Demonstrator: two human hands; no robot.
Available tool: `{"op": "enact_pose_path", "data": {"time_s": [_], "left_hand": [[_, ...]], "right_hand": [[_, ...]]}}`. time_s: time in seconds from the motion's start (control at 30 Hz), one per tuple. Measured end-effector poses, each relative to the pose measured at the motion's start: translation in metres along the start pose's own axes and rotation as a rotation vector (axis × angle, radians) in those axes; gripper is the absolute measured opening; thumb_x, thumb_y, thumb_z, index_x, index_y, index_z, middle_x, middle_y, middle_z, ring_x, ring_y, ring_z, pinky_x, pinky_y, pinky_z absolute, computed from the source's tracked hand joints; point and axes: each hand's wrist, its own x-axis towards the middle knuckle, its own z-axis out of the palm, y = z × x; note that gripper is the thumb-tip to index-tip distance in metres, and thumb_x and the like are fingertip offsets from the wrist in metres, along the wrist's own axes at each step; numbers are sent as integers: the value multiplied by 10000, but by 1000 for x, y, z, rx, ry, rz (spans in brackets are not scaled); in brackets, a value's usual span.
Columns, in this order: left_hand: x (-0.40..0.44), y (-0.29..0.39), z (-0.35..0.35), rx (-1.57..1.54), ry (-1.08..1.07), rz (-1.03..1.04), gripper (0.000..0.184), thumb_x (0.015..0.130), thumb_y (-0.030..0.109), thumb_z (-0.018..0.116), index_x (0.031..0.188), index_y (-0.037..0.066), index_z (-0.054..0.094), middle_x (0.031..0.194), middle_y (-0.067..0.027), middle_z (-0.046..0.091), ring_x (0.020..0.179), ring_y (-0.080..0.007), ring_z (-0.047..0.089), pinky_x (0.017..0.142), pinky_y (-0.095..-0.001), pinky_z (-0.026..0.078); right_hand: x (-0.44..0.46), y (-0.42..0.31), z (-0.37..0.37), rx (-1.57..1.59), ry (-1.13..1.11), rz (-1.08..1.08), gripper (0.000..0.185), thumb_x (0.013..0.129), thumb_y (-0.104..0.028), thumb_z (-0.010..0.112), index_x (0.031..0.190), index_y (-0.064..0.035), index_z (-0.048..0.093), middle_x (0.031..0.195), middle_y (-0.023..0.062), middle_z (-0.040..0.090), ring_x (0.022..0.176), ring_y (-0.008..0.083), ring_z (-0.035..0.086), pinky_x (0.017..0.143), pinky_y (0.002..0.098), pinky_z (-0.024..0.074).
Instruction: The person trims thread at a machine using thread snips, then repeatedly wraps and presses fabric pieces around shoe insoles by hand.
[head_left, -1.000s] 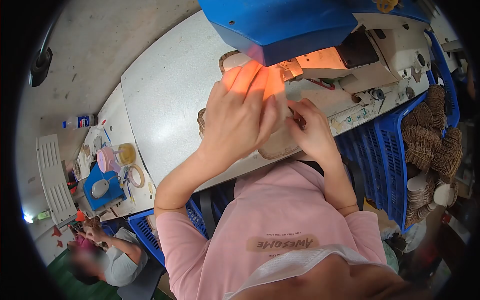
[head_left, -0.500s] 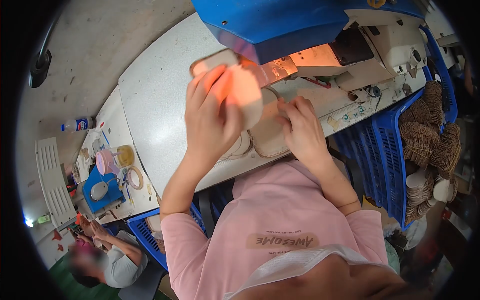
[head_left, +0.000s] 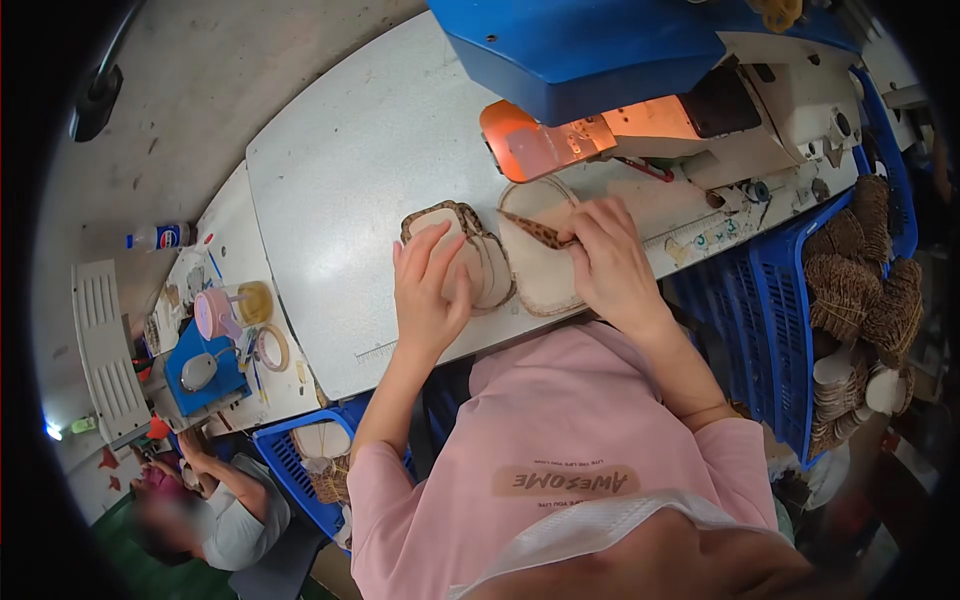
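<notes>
My left hand rests with its fingers apart on an overlapping stack of cream pieces with leopard-print edges. These are flat, rounded and look like shoe-part cutouts. My right hand pinches the corner of a leopard-print piece, lifted and seen almost edge-on. Beneath it lies a pile of larger cream pieces near the table's front edge. Part of that pile is hidden by my right hand and the lifted piece.
A blue-housed machine with a lit orange-glowing arm overhangs the white table. Blue crates with brown bundles stand at the right. Another person sits at lower left, near a pink cup.
My left hand has come down from beside the machine arm, and the cream piece it carried now lies on the left stack. A leopard-print piece now shows lifted in my right hand.
</notes>
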Motion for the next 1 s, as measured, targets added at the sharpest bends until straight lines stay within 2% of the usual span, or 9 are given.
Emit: {"op": "enact_pose_path", "data": {"time_s": [0.17,0.2,0.27,0.33,0.4,0.43,0.53,0.7,1.0], "left_hand": [[23,26,-15,-88,317,268,311,728,-17,596,1028,50,645,1067,-130,616,1027,-317,557,981,-469,404],[28,35,-21,-1,406,363,345,679,-50,600,1008,54,621,977,-118,598,950,-298,551,896,-437,447],[39,47,-28,23,450,540,407,648,-74,597,1031,64,605,967,-113,595,935,-287,556,853,-415,464],[53,53,-25,-55,387,650,464,647,-83,629,1084,61,573,985,-123,599,930,-305,576,822,-388,484],[75,64,-20,-171,233,570,432,683,-58,646,1096,48,579,1034,-129,602,940,-324,586,820,-382,491],[82,67,-19,-227,156,529,417,701,-46,654,1102,41,582,1058,-133,604,945,-334,591,819,-379,495],[89,65,-21,-42,53,487,377,752,5,658,1123,28,594,1151,-134,596,1013,-339,579,860,-388,486],[93,69,-25,146,48,502,344,737,117,676,1065,33,613,1199,-120,541,1069,-294,529,806,-387,472],[100,82,-34,184,2,408,315,797,70,611,1112,71,618,1175,-129,593,1026,-332,551,846,-394,469]], "right_hand": [[1,-14,-24,135,-8,-20,108,755,31,610,831,-35,570,789,73,601,780,279,581,794,359,395],[6,-19,-28,176,79,-63,106,767,23,617,845,-34,574,747,72,596,713,271,574,753,352,403],[18,-29,-30,255,251,-149,103,791,8,630,872,-33,582,663,69,588,579,254,561,671,338,419],[33,-30,-26,345,273,-33,95,820,-24,648,890,-29,586,606,72,572,499,219,532,571,315,403],[45,-33,-25,450,279,77,115,853,-65,666,926,-18,591,568,87,562,440,154,495,449,271,361],[45,-33,-25,470,285,126,128,853,-64,667,946,-15,595,564,86,564,445,141,495,458,269,371],[42,-32,-24,517,285,245,170,852,-66,669,1000,-7,608,559,85,577,456,109,497,475,264,393],[26,-26,-25,491,323,281,190,853,-67,674,1028,-4,636,584,104,622,458,86,520,467,254,404],[40,-33,-24,265,433,194,79,847,-42,668,905,11,664,601,132,626,457,151,581,458,273,428]]}}
